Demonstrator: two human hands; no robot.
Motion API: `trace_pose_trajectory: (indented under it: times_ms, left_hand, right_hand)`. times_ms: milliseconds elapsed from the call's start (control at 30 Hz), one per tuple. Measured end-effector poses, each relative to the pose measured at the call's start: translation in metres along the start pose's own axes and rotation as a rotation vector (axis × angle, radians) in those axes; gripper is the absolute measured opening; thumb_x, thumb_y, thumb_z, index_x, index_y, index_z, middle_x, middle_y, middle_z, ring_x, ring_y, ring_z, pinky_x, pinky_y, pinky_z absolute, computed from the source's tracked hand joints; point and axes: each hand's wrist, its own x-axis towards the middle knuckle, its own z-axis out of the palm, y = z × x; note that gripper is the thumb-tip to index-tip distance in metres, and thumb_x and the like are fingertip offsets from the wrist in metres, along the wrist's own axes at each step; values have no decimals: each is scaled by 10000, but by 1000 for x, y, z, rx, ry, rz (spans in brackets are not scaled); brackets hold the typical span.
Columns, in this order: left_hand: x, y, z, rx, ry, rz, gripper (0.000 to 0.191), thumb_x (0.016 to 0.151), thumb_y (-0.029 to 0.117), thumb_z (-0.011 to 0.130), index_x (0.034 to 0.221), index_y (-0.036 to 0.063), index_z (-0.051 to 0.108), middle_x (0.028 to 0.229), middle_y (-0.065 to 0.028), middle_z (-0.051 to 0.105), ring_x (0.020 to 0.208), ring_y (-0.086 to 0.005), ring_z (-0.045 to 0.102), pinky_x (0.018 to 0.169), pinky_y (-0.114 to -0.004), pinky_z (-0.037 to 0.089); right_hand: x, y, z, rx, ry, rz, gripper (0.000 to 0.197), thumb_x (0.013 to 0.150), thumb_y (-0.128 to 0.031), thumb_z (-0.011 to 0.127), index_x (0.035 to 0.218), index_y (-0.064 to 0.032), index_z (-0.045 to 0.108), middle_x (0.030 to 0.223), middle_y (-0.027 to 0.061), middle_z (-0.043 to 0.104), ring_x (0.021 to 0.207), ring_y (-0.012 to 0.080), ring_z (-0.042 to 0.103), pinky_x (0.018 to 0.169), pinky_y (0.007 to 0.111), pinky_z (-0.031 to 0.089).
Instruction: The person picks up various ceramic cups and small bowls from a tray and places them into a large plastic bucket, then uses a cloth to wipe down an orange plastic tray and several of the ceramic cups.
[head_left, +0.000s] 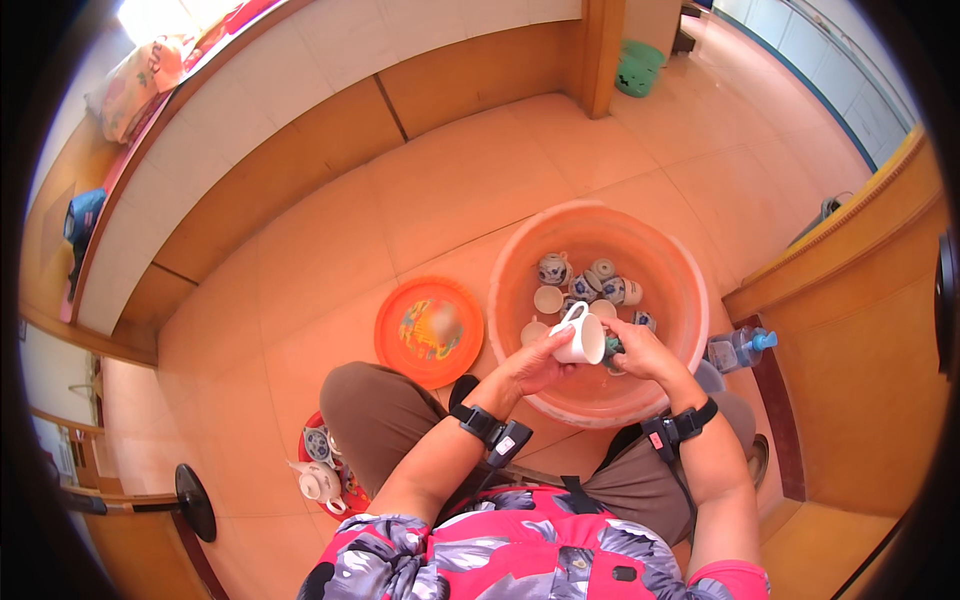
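My left hand (534, 364) holds a white ceramic mug (582, 339), tilted with its mouth towards the right, over the near part of a large pink plastic tub (697, 300). Just right of the mug, my right hand (637, 348) grips a green scrubbing cloth or pad (612, 348); its fingertips are close to the mug's rim. In the tub lie several blue-and-white patterned cups (554, 268), plain white cups (548, 299) and a small white lid (602, 269). Whether the cloth touches the mug I cannot tell.
An orange round tray (390, 337) lies on the floor left of the tub. A red tray (306, 442) beside my left knee bears a white teapot (320, 482) and a patterned cup or pot. A pump bottle (739, 349) stands right of the tub, near a wooden panel (862, 337).
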Motion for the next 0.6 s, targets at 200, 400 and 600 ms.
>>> trace_pose_trajectory:
  times_ms: [200, 400, 600]
  left_hand:
    - [10, 33, -38, 173, 277, 219, 468, 824, 325, 592, 1204, 110, 422, 1076, -33, 526, 943, -158, 533, 733, -287, 464]
    - [11, 83, -127, 139, 764, 594, 385, 776, 226, 665, 1089, 78, 497, 941, -55, 573, 839, -184, 558, 645, -290, 475]
    - [-35, 50, -220, 400, 1288, 400, 489, 720, 171, 695, 1124, 28, 458, 952, -111, 574, 789, -200, 578, 606, -293, 472]
  right_hand:
    - [1, 8, -20, -231, 294, 74, 484, 636, 33, 534, 1103, -62, 449, 954, 212, 578, 918, 385, 539, 789, 440, 438]
    - [-10, -5, -48, -98, 488, 172, 481, 639, 12, 550, 1100, -60, 434, 1000, 196, 577, 939, 358, 550, 808, 413, 441]
    - [-18, 10, -68, 49, 603, 225, 455, 670, -32, 581, 1098, -44, 427, 891, 168, 569, 860, 316, 576, 759, 377, 458]
